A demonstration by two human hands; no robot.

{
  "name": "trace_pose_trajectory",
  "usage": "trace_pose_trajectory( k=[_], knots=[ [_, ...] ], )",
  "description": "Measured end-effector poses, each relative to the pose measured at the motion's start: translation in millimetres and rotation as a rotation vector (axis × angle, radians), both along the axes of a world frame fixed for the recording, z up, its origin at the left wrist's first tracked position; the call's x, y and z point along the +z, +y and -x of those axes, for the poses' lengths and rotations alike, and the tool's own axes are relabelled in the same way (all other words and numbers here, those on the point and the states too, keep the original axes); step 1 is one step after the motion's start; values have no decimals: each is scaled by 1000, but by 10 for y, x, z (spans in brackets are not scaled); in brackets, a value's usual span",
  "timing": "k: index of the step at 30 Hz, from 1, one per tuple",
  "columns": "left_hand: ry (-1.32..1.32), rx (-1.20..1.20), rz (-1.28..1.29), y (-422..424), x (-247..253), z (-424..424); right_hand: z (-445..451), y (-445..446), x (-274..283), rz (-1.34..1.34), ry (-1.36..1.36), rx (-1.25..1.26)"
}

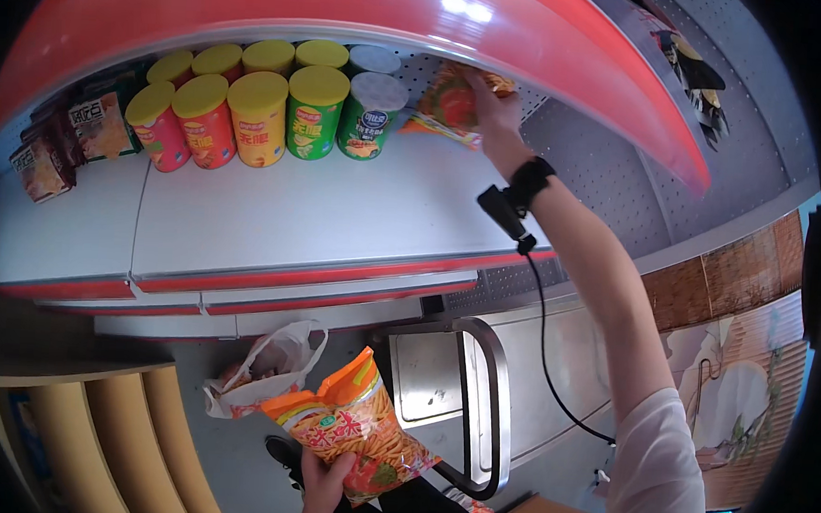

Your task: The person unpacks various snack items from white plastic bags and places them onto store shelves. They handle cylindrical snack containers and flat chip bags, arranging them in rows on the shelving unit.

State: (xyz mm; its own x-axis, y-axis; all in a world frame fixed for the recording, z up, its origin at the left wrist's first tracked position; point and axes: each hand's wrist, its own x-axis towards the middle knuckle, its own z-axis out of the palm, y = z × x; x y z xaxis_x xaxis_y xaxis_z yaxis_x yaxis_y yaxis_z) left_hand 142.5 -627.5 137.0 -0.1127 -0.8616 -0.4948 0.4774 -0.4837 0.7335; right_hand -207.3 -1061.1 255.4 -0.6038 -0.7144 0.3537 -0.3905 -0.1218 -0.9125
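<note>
My left hand (325,485) is closed on the lower left side of an orange bag of stick snacks (366,432), held low in front of me below the white shelf. My right hand (495,111) reaches onto the shelf's back right and rests on another bag of the same kind (450,105). Its fingertips are partly hidden against that bag, so I cannot tell how firmly they grip. A black device with a cable is strapped to my right wrist.
Yellow-lidded chip canisters (256,119) and grey-lidded ones (372,115) stand on the shelf (301,216), left of the right hand. Small snack boxes (100,125) are at far left. Below are a white plastic bag (265,367), a metal-framed cart (503,415) and wooden shelving (115,443).
</note>
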Motion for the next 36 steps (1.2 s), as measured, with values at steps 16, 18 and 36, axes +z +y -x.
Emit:
trace_pose_trajectory(
  k=[16, 18, 36],
  knots=[
    [-73, -10, 73, 36, -9, -5, -200, -1, -219, -75, 265, -41],
    [-71, -40, 82, 14, 16, -1, -132, -26, -192, -110, 255, -131],
    [-519, -217, 498, -618, 563, 206, -1461, 3239, -42, -678, 8, 1135]
  ],
)
